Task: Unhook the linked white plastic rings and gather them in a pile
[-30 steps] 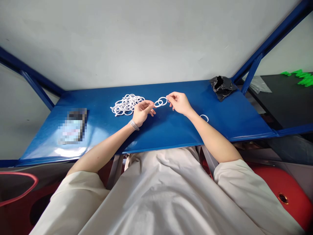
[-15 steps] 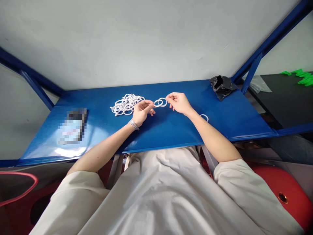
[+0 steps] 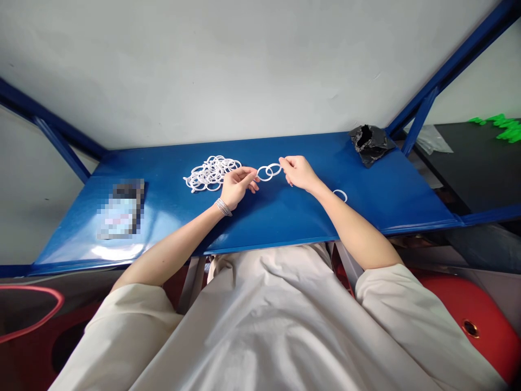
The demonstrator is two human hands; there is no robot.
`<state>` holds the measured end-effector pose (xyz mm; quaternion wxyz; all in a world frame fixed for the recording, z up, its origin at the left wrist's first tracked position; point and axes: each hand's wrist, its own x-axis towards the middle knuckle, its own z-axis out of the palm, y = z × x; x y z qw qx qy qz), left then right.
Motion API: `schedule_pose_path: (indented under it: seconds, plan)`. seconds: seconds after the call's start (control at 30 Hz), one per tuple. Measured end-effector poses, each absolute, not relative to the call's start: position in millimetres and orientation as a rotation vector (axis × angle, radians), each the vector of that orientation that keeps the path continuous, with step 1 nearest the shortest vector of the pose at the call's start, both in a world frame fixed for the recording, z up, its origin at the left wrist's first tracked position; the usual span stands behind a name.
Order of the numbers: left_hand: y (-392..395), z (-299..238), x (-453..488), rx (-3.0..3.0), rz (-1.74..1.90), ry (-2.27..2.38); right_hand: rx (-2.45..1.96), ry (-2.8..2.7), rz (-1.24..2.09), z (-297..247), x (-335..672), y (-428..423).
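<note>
Between my hands, two white rings overlap above the blue table. My left hand (image 3: 239,184) pinches the left ring (image 3: 259,177) at its outer edge between thumb and fingers. The right ring (image 3: 275,164) is gripped at its far side by my right hand (image 3: 298,172), whose fingers are curled closed. Whether the rings are linked or only cross in view I cannot tell. Just left of my left hand lies a heap of white rings (image 3: 207,172). A single white ring (image 3: 345,195) rests on the table, partly hidden by my right forearm.
The blue table (image 3: 171,217) meets a grey wall behind it. A crumpled black plastic bag (image 3: 370,147) sits at the back right, and a blurred-out flat object (image 3: 121,212) at the left. Blue frame bars (image 3: 421,119) rise at both sides. Green pieces (image 3: 507,129) lie on a dark surface beyond.
My right hand has shifted slightly to the right with its ring. The two rings overlap less and are turned more face-on. My left hand has barely moved.
</note>
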<state>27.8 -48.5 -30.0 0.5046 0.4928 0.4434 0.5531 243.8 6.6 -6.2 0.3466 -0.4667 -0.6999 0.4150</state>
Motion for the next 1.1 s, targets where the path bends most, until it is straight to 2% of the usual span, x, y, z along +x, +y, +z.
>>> schedule_pose_path:
  seconds: [0.73, 1.1]
  plan:
    - [-45.3, -33.8, 27.4, 1.195, 1.299, 1.212, -1.173, -1.777, 1.136, -8.4, 243.0, 7.4]
    - [-42.9, -38.3, 25.6, 1.199, 1.397, 1.179, -1.214, -1.819, 1.115, -7.9, 243.2, 8.0]
